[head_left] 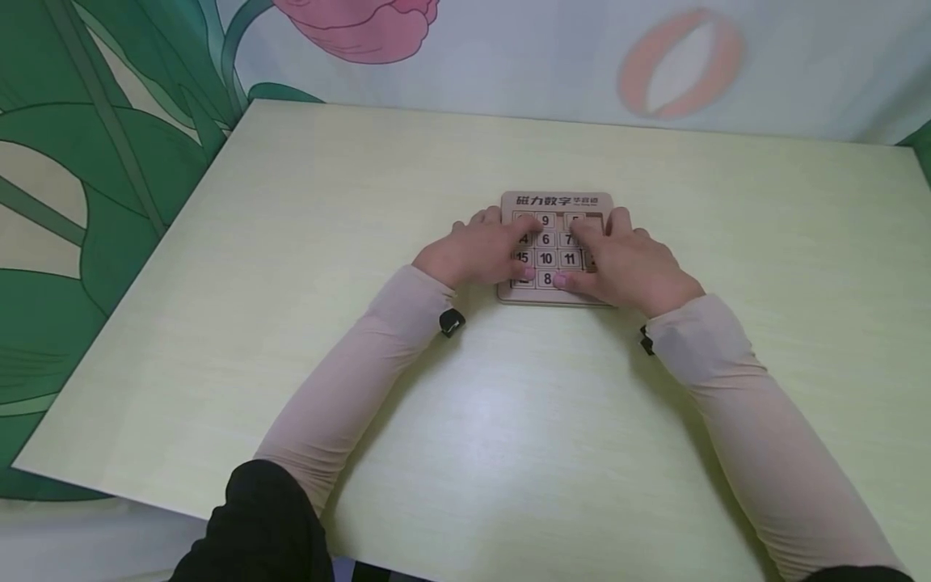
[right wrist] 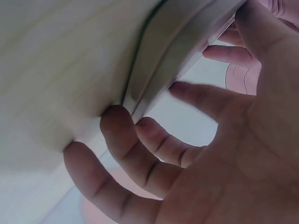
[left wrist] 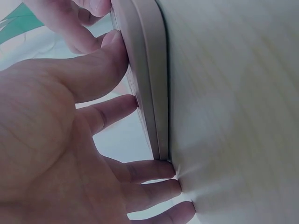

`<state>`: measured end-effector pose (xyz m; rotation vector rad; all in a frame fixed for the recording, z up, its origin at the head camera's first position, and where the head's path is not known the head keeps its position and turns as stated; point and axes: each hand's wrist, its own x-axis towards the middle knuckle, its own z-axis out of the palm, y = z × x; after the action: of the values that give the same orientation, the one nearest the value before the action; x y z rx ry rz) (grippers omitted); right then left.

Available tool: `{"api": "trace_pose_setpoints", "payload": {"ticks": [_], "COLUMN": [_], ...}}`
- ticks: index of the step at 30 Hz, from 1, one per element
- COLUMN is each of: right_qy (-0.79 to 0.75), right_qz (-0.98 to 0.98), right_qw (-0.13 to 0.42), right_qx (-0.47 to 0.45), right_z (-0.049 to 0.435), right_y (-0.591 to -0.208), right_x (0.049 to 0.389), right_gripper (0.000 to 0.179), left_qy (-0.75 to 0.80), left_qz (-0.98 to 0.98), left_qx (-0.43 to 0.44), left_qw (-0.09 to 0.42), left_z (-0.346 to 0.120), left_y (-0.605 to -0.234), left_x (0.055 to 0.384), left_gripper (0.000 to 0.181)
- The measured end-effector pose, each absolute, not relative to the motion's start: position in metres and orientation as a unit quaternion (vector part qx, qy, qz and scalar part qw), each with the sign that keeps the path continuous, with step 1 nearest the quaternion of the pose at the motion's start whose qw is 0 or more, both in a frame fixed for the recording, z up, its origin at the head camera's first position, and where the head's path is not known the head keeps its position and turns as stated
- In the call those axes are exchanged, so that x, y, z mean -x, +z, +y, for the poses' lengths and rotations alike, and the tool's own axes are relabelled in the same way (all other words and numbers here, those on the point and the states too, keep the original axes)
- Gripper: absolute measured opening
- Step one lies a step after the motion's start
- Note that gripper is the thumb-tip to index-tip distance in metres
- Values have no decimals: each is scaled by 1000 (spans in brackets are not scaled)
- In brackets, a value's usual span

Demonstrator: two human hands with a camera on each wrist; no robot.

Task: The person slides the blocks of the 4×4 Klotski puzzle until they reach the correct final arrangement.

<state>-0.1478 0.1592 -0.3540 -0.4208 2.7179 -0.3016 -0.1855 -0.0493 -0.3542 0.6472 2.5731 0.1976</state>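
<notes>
A pale pink sliding number puzzle (head_left: pixel 554 296) lies flat on the table, with dark lettering along its top. Tiles 9 (head_left: pixel 545 220), 6, 10 and 8 show between the hands; others are partly covered. My left hand (head_left: pixel 476 252) touches the left tiles with thumb and index finger. Its other fingers rest at the puzzle's far left corner and on the table, as the left wrist view shows. From the right, my right hand (head_left: pixel 636 271) has its index fingertip at a top-row tile and its thumb beside the 8. Its remaining fingers stand around the far right corner, some touching the tabletop.
The light wooden tabletop (head_left: pixel 254 323) spreads out around the puzzle. Behind its far edge hangs a pale wall covering with a pink flower print (head_left: pixel 364 28). Green leaf print (head_left: pixel 44 339) borders the left side. A dark bare gap shows in the puzzle's top row.
</notes>
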Motion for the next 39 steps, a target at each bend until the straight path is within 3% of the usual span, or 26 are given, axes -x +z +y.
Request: {"api": "trace_pose_setpoints", "payload": {"ticks": [14,24,39], "right_qy": [-104,-117,-94], "right_qz": [967,972,968], "right_qw": [177,155,177], "right_qx": [152,130,149], "right_z": [158,154,159], "right_y": [-356,-358,-356], "right_x": [149,141,147], "right_gripper": [88,70,97], "left_qy": [77,76,70], "left_qz": [941,940,941], "left_qx": [-234,-236,-235], "left_qw": [233,234,234], "left_z": [-52,-51,-50], "left_y": [-356,-356,-354], "left_x": [186,185,184], "left_gripper": [71,71,70]}}
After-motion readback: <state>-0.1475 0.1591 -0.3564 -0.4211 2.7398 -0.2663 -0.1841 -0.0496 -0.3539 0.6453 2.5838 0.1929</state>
